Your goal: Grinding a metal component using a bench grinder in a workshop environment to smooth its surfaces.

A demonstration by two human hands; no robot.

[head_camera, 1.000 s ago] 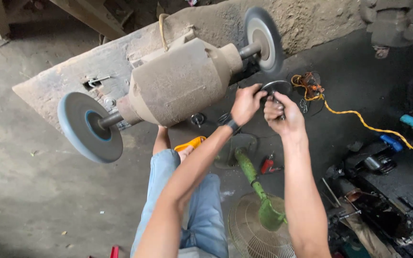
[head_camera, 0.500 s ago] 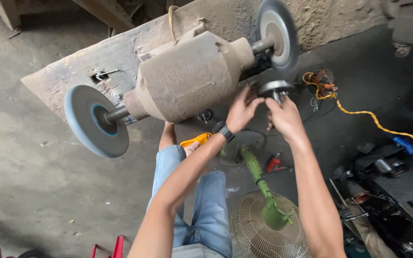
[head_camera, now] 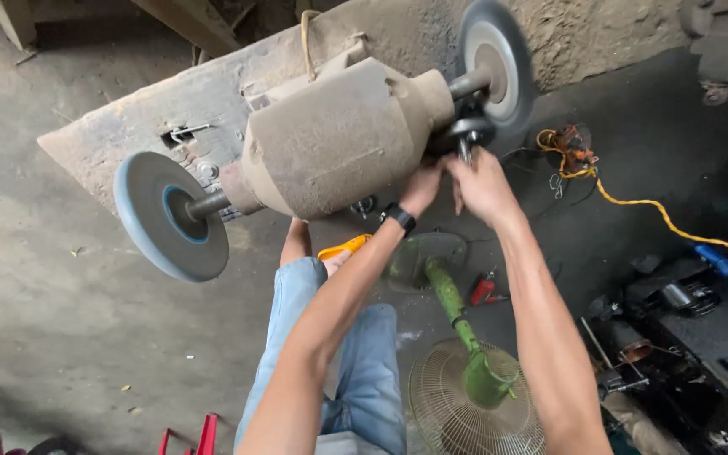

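A dusty bench grinder (head_camera: 339,139) sits on a worn wooden bench (head_camera: 128,126), with a grey-blue wheel (head_camera: 170,215) at its left end and a grey wheel (head_camera: 497,72) at its right end. Both hands meet just under the right wheel. My right hand (head_camera: 482,185) grips a small dark round metal part (head_camera: 468,135) and presses it toward the wheel. My left hand (head_camera: 421,187), with a black wristband, steadies the same part from the left. My jeans-clad leg (head_camera: 330,371) is below.
A green pedestal fan (head_camera: 465,371) lies on the concrete floor beside my leg. Red pliers (head_camera: 484,289) lie near its base. A yellow cable (head_camera: 659,215) runs right across the floor. Dark machine parts (head_camera: 676,329) pile at the right.
Both hands have carried the metal part up from beside the wheel to right against it. The view has shifted closer to the grinder.
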